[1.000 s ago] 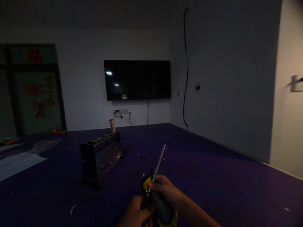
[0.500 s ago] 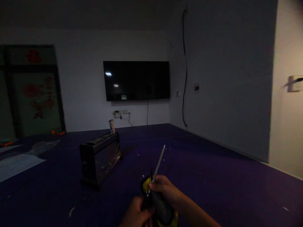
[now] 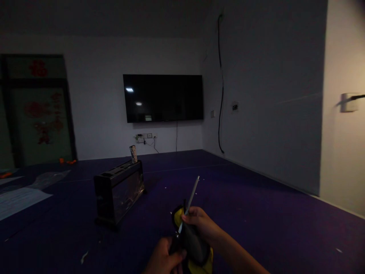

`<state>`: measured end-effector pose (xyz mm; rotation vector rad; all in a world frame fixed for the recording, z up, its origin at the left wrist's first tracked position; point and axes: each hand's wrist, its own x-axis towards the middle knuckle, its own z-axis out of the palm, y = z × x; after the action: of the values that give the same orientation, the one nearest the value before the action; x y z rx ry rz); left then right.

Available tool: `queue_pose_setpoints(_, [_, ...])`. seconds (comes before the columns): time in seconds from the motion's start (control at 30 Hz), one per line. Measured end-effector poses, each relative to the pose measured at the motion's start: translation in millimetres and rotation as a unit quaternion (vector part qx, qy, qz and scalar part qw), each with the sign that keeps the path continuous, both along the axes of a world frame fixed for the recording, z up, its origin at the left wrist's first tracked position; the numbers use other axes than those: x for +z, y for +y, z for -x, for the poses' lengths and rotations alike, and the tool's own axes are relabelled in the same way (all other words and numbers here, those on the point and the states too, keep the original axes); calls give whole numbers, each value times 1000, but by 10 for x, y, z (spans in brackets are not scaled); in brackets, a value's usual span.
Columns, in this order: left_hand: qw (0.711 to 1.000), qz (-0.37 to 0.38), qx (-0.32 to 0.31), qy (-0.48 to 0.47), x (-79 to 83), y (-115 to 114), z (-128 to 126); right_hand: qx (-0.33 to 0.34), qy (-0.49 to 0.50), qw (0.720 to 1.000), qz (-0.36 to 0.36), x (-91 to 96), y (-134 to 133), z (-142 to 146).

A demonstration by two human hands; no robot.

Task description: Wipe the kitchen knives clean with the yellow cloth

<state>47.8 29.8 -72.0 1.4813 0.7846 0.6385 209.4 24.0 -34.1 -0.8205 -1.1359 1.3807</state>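
Low in the middle of the head view, my left hand [image 3: 165, 255] is closed around a dark handle [image 3: 174, 245]. A long, thin, pale metal blade [image 3: 192, 195] slants up and right from it; it looks like one tool with the handle, though the dimness hides its exact kind. My right hand [image 3: 203, 224] is closed, its thumb and fingers pinching a black-and-yellow fabric piece [image 3: 196, 247], possibly a pouch or glove, against the blade. Part of this fabric hangs below the right hand, and a yellow flap rises left of the blade.
A black box-shaped tank [image 3: 118, 194] with clear sides stands left on the purple floor [image 3: 256, 220], a patterned cup-like object [image 3: 133, 154] on top. Paper sheets [image 3: 23, 201] and clear plastic [image 3: 49, 179] lie far left. A television [image 3: 164, 98] hangs on the back wall.
The camera view has shifted slightly, moving the room a little to the left. My right hand and the fabric have risen slightly; both hands keep their hold.
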Motion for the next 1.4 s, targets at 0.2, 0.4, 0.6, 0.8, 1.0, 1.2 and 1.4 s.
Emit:
queue_pose_setpoints(0.2, [998, -37, -36, 22, 89, -25, -9, -39, 11, 999, -7, 93, 7, -148])
queue_pose_setpoints(0.4, [997, -40, -33, 51, 37, 2, 20, -69, 20, 997, -20, 201, -1, -257])
queue_pose_setpoints(0.6, [998, -19, -10, 61, 21, -5, 29, -83, 28, 996, -21, 248, -27, -256])
queue_pose_setpoints(0.8, [997, -44, 1, 58, -35, 19, 55, -82, 36, 996, -19, 203, -26, -217])
queue_pose_setpoints(1.0, [994, -65, 19, 82, -85, 36, 77, -70, 37, 997, -19, 175, -15, -241])
queue_pose_setpoints(1.2, [995, -62, 19, 74, 56, -50, 90, -68, 36, 997, -15, 136, -7, -235])
queue_pose_setpoints(1.4, [993, -66, 39, 92, 102, -94, 100, -73, 36, 997, -10, 113, -10, -223])
